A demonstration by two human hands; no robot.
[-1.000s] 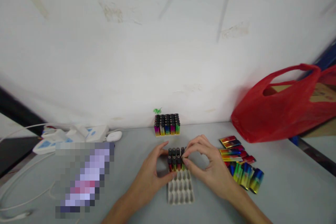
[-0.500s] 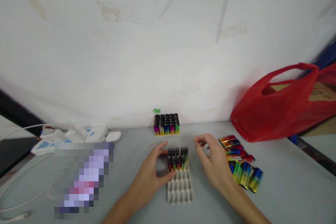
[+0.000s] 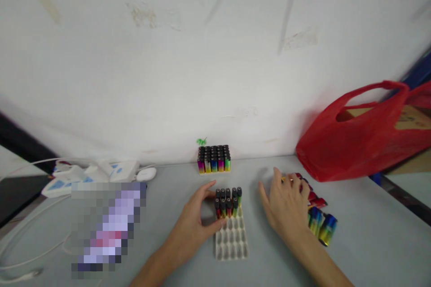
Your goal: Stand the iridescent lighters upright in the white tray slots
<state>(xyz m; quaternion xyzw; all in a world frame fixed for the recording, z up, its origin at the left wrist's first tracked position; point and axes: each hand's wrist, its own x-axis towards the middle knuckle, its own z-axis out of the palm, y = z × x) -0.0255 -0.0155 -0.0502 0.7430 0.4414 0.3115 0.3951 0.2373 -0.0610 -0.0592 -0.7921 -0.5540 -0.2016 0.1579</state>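
A pale moulded tray (image 3: 232, 251) with rows of slots lies in front of me. Several black-topped lighters (image 3: 229, 206) with coloured bodies stand upright in its two far rows. From the left, my left hand (image 3: 193, 217) curves around the tray; its thumb rests on the tray just in front of the lighters and its other fingers are beside the back row. My right hand (image 3: 286, 206) is over the loose pile of shiny lighters (image 3: 316, 199) at right, palm down, fingers spread. It covers part of the pile, and no lighter shows in its grasp.
A full block of upright lighters (image 3: 214, 161) stands against the wall. At right sits a red bag (image 3: 357, 143) with cardboard in it. On the left are a white power strip (image 3: 124, 172), cables and a blurred purple object (image 3: 111, 228).
My right hand has moved right from beside the tray onto the loose lighters, and its fingers have spread. My left hand and the tray stay where they were.
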